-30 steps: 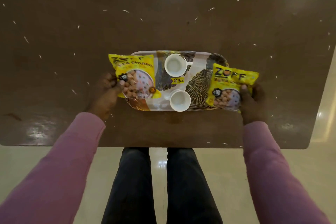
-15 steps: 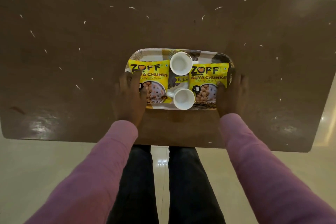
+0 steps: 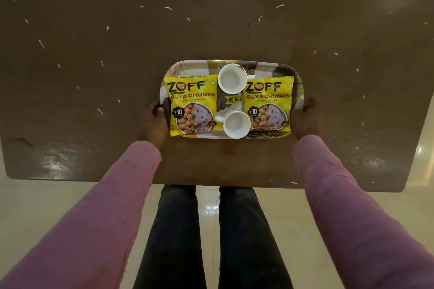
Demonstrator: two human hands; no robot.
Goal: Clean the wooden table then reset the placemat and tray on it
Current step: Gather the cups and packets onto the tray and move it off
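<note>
A patterned tray (image 3: 296, 82) sits near the front middle of the brown wooden table (image 3: 94, 77). On it lie two yellow soya chunk packets, one at the left (image 3: 191, 105) and one at the right (image 3: 269, 103), with two white cups between them, one behind (image 3: 232, 78) and one in front (image 3: 236, 124). My left hand (image 3: 155, 124) grips the tray's left edge. My right hand (image 3: 305, 122) grips its right edge. No placemat shows.
Small white scraps (image 3: 168, 8) are scattered over the tabletop on all sides of the tray. The table's front edge (image 3: 211, 184) runs just before my legs, above a pale tiled floor (image 3: 35, 206).
Both packets went from my hands onto the tray a second ago. My hands then slid off the packets outward and now hold the tray's two side edges.
</note>
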